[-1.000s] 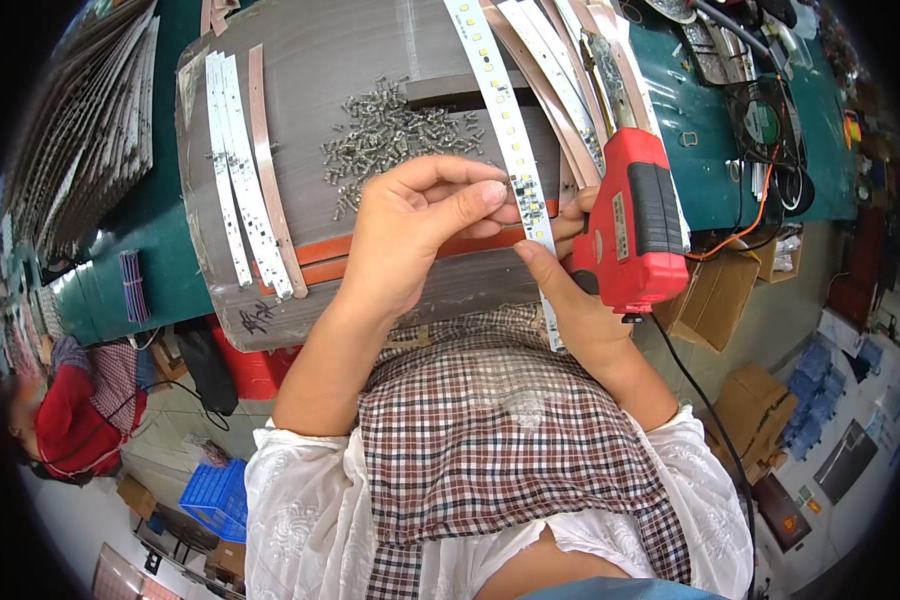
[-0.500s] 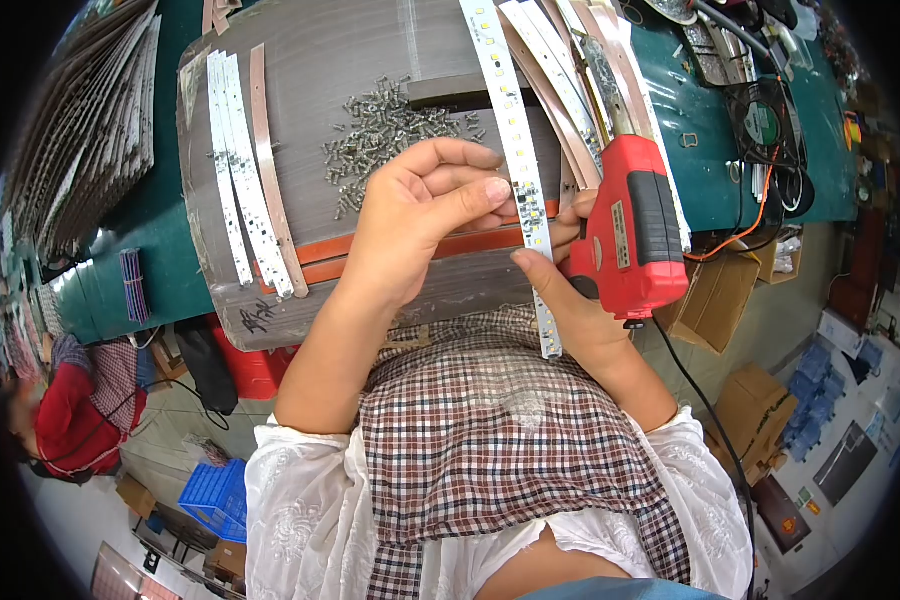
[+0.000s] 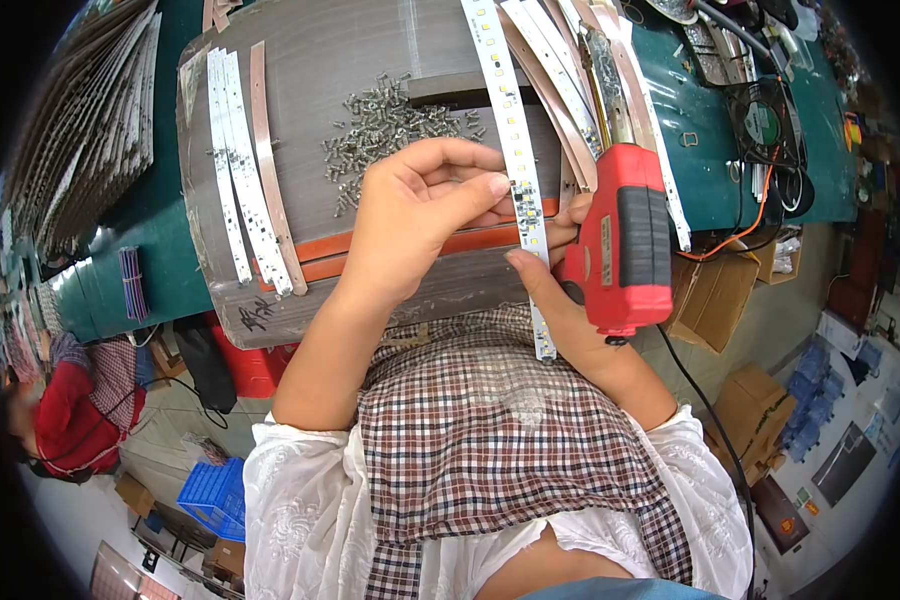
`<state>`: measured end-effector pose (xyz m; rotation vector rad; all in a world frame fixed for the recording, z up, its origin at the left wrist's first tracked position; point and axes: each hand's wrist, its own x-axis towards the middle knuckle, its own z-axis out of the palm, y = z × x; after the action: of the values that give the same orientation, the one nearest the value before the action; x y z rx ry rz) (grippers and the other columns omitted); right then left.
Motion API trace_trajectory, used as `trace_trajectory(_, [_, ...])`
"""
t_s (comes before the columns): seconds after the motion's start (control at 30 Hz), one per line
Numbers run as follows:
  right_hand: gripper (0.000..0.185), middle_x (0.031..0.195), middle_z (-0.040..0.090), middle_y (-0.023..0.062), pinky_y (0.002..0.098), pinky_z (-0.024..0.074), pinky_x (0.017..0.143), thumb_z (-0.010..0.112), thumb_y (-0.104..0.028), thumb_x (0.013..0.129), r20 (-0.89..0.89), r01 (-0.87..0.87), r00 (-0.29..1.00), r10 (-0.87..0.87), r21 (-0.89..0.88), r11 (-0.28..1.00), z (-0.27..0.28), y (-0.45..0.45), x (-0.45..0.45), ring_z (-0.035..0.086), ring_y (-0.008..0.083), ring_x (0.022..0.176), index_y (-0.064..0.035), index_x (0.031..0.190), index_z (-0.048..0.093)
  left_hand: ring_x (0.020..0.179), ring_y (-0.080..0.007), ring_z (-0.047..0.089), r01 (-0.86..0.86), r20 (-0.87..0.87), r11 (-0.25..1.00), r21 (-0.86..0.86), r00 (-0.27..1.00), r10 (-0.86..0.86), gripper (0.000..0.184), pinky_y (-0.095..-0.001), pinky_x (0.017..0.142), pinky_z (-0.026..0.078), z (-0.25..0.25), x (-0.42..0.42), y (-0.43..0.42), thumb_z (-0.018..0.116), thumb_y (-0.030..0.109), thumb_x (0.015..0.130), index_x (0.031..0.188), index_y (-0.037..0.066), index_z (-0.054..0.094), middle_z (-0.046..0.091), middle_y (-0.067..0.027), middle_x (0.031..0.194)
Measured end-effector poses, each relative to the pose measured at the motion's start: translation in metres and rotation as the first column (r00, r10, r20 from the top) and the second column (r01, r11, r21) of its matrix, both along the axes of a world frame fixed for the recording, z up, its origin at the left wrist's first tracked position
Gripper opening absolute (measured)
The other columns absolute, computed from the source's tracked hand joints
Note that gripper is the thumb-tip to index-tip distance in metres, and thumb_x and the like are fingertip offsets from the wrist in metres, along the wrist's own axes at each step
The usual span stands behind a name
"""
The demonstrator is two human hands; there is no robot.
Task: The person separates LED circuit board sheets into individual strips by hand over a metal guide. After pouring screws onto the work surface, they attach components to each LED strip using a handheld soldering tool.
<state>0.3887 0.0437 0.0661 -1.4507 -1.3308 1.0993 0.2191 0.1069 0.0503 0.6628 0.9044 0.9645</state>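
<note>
A long white LED strip (image 3: pixel 516 130) runs upright in front of me, its lower end hanging over the checked apron. My left hand (image 3: pixel 410 210) is closed at the strip's left edge, thumb in front and fingers partly hidden behind. Lower down, my right hand (image 3: pixel 560 285) grips the strip with its thumb on the face. The same hand also holds a red and black corded gun-shaped tool (image 3: pixel 625 240), whose metal front end points away from me. Beyond my left hand lies a heap of small metal screws (image 3: pixel 370 135) on the grey work board (image 3: pixel 310 90).
More LED strips (image 3: pixel 235 160) lie at the board's left, others (image 3: pixel 560 70) at its right. A fanned stack of strips (image 3: pixel 90 120) covers the green table's (image 3: pixel 180 290) left end. A small fan (image 3: pixel 760 125) stands right. Another person in red (image 3: pixel 80 420) is at far left.
The tool has turned slightly and shifted a little left and down. The strip's lower end has swung slightly left. My left hand has barely moved.
</note>
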Motion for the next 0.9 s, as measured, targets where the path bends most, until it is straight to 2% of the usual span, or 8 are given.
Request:
trace_trajectory(0.1, [0.053,0.095,0.062,0.0082,0.0305,0.0515,0.074,0.084,-0.003,0.073,0.246,-0.009,0.969,-0.015,0.096,0.995,-0.017,-0.004,0.005,0.063,0.0194,0.085,-0.0001,0.115,0.052,0.083,-0.0171,0.071,-0.052,-0.012,0.999,0.016,0.999,0.052,0.018,-0.0291,0.075,0.062,0.001,0.005,-0.004,0.067,0.002,0.09,0.107,-0.005,0.064,0.07,-0.0121,0.094])
trace_trajectory(0.2, [0.056,0.102,0.061,0.0117,0.0357,0.0509,0.079,0.086,-0.005,0.069,0.272,0.025,0.961,-0.045,0.078,0.997,-0.029,-0.007,0.008,0.062,0.027,0.09,0.0001,0.115,0.053,0.082,-0.0158,0.07,-0.072,-0.032,0.997,0.009,0.997,0.072,0.017,-0.0277,0.074,0.061,0.0,0.008,-0.003,0.066,0.002,0.09,0.105,-0.005,0.065,0.07,-0.011,0.092])
trace_trajectory(0.43, [0.056,0.105,0.06,0.012,0.0361,0.0504,0.079,0.085,-0.002,0.071,0.269,0.062,0.954,-0.129,0.246,0.967,-0.027,-0.006,0.003,0.061,0.0259,0.089,-0.0005,0.117,0.053,0.08,-0.0136,0.07,-0.084,-0.258,0.995,0.046,0.962,0.093,0.016,-0.0239,0.068,0.058,-0.018,0.009,0.012,0.067,0.002,0.089,0.104,-0.005,0.065,0.071,-0.0101,0.09])
trace_trajectory(0.57, [0.035,0.112,0.052,0.0061,0.0324,0.0508,0.08,0.061,-0.003,0.095,0.22,-0.072,0.975,0.042,0.134,0.988,-0.008,-0.021,0.017,0.055,0.0149,0.103,-0.0013,0.127,0.046,0.076,-0.0139,0.07,-0.042,-0.502,0.994,0.105,0.86,0.089,0.019,-0.0239,0.065,0.057,-0.037,0.012,0.022,0.067,0.004,0.089,0.105,-0.006,0.064,0.071,-0.0111,0.089])
trace_trajectory(0.63, [0.028,0.1,0.057,0.0046,0.0293,0.0491,0.073,0.063,-0.004,0.093,0.373,-0.096,0.926,0.051,0.102,0.99,0.004,-0.022,0.028,0.058,0.0133,0.088,-0.0004,0.118,0.052,0.075,-0.0141,0.07,-0.037,-0.548,0.989,0.146,0.829,0.112,0.021,-0.0241,0.065,0.057,-0.041,0.014,0.022,0.067,0.003,0.089,0.106,-0.007,0.064,0.072,-0.0115,0.089])
trace_trajectory(0.7, [0.028,0.09,0.062,0.0048,0.0282,0.0508,0.068,0.075,0.002,0.082,0.238,0.042,0.971,-0.02,-0.084,0.996,0.023,-0.032,0.031,0.062,0.0143,0.076,0.0005,0.105,0.06,0.074,-0.0142,0.071,-0.069,-0.544,0.984,0.166,0.826,0.15,0.022,-0.0244,0.065,0.057,-0.04,0.015,0.022,0.067,0.003,0.088,0.107,-0.007,0.063,0.072,-0.0115,0.089])
trace_trajectory(0.73, [0.021,0.088,0.062,0.0063,0.0294,0.0506,0.067,0.075,0.002,0.08,0.151,0.103,0.985,-0.081,-0.143,0.984,0.023,-0.038,0.033,0.063,0.0174,0.074,-0.0004,0.098,0.064,0.074,-0.0143,0.071,-0.053,-0.579,0.982,0.183,0.801,0.151,0.021,-0.0245,0.065,0.057,-0.037,0.015,0.022,0.067,0.002,0.088,0.107,-0.006,0.063,0.071,-0.0118,0.091])
trace_trajectory(0.9, [0.021,0.087,0.064,0.0105,0.0325,0.0515,0.065,0.076,0.0,0.077,0.305,0.008,0.951,0.044,-0.167,0.986,-0.005,-0.061,0.062,0.065,0.023,0.073,0.0001,0.095,0.066,0.075,-0.0134,0.07,0.015,-0.628,0.961,0.276,0.76,0.169,0.02,-0.025,0.066,0.057,-0.033,0.011,0.017,0.066,0.001,0.089,0.107,-0.004,0.061,0.07,-0.0128,0.099])
